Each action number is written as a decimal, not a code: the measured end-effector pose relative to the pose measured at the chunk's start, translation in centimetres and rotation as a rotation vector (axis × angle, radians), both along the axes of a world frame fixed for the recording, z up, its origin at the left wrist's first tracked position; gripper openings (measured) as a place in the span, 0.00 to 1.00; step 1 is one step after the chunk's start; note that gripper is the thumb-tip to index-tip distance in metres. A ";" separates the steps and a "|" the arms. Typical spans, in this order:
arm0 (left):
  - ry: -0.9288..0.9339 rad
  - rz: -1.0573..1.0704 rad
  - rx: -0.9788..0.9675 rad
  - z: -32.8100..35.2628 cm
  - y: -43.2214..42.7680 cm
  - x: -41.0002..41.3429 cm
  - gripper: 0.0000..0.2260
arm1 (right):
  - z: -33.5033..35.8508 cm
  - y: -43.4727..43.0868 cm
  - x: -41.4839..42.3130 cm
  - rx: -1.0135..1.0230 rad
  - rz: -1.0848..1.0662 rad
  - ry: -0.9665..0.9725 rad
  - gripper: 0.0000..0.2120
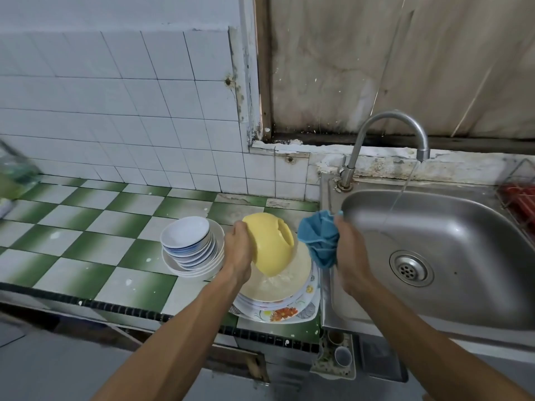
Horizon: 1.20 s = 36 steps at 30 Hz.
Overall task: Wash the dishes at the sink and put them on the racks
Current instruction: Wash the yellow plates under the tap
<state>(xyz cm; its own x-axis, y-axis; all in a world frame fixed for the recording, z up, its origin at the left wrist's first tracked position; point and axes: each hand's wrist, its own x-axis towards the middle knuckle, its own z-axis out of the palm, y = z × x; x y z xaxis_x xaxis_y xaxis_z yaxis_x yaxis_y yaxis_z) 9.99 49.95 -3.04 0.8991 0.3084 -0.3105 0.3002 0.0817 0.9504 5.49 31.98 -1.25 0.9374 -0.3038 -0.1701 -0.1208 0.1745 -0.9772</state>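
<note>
My left hand [237, 250] grips a yellow bowl [270, 247] by its rim, tilted over a stack of plates [289, 308] on the counter; the bowl has a chip or crack near its edge. My right hand [351, 256] holds a bunched blue cloth [320, 238] just right of the bowl, at the left edge of the steel sink [463, 285]. A thin stream of water runs from the tap [399, 125] into the sink. A stack of white bowls with blue rims [188, 244] stands on plates to the left.
A green-and-white tiled counter [86, 233] stretches to the left. At the right edge stands a wire rack [521, 198] with something red in it. A green bottle [14, 175] is at the far left. A small cup [343, 355] sits below the counter edge.
</note>
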 end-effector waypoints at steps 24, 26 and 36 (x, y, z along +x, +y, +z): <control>0.084 0.102 -0.356 4.9 -3.6 1.1 0.14 | -2.8 5.4 0.7 -1.163 0.073 -0.832 0.24; 0.027 -0.125 -0.327 4.7 -3.5 0.3 0.15 | -1.5 5.0 1.8 -1.262 0.197 -0.926 0.24; -0.273 -0.235 0.009 6.8 -1.7 1.8 0.18 | 4.0 -1.6 7.0 -0.465 0.228 -0.294 0.24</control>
<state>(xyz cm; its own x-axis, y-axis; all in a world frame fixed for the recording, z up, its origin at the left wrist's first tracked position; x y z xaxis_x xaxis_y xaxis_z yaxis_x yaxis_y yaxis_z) 11.77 48.22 3.77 0.9952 0.0854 -0.0470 0.0444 0.0324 0.9985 12.44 30.34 2.76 0.9753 -0.0701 0.2093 0.1824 -0.2780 -0.9431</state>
